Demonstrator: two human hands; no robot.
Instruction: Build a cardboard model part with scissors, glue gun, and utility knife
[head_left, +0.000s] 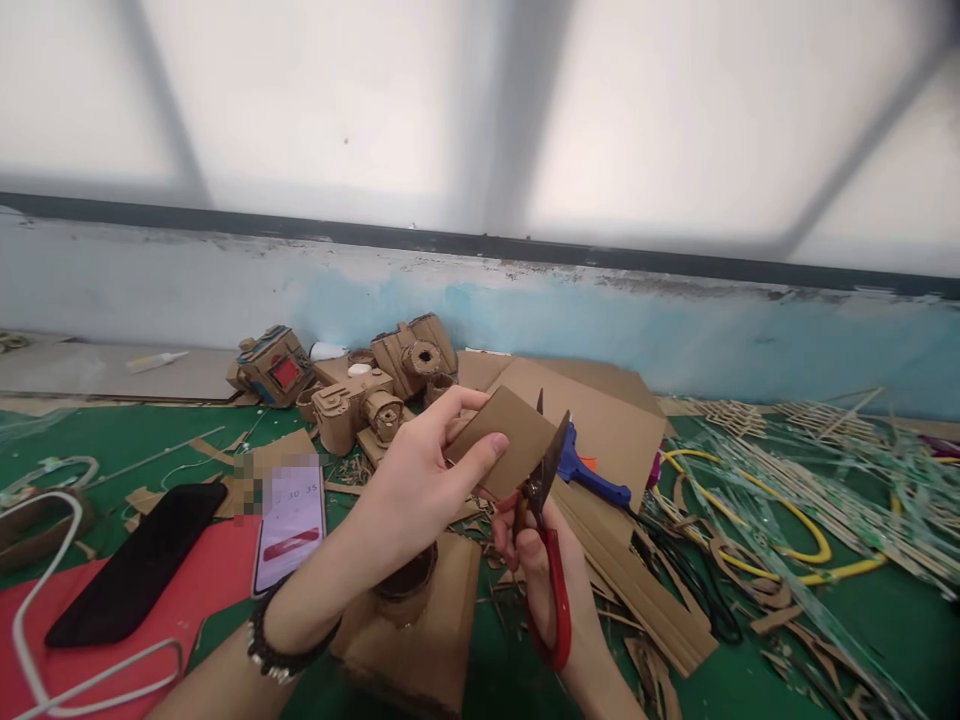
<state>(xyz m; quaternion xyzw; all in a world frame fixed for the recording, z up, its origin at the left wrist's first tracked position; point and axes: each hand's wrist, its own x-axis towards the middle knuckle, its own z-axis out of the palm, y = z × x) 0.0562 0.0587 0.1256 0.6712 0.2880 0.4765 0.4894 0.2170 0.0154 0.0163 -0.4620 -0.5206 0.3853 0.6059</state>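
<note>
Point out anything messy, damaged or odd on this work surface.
Cardboard scraps and slivers litter the green mat around the left hand, which holds a small brown cardboard piece, and the right hand with red-handled scissors. Tangled yellow rings and clear strips sprawl at right.

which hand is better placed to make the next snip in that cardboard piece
Right, probably. The right hand grips the red-handled scissors, blades open at the cardboard piece, which the left hand pinches.
</note>
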